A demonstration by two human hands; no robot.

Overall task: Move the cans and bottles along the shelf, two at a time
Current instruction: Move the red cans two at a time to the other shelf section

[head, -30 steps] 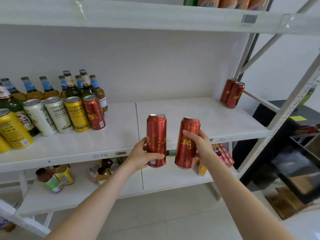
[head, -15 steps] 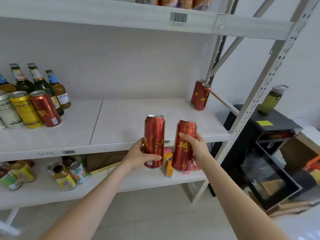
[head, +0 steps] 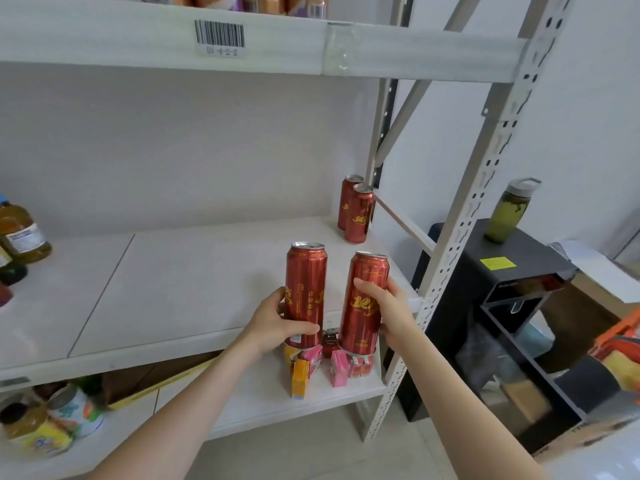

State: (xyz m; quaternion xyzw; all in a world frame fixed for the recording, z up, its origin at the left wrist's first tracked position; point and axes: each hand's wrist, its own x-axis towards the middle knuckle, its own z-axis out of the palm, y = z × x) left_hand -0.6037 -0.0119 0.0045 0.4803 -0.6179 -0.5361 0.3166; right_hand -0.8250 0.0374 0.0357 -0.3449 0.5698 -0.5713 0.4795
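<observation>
Cans first: you hold the left can (head: 305, 294) and the right can (head: 365, 303) upright and side by side, slightly apart, in the air at the front edge of the middle shelf (head: 173, 289), near its right end. Your left hand (head: 273, 323) curls round the lower half of its can. Your right hand (head: 393, 313) wraps the other at mid-height (fingertips hidden behind it). Two matching red cans (head: 356, 213) stand touching in the back right corner. Bottles (head: 20, 233) sit at the far left, and small cartons (head: 322, 365) on the shelf below.
</observation>
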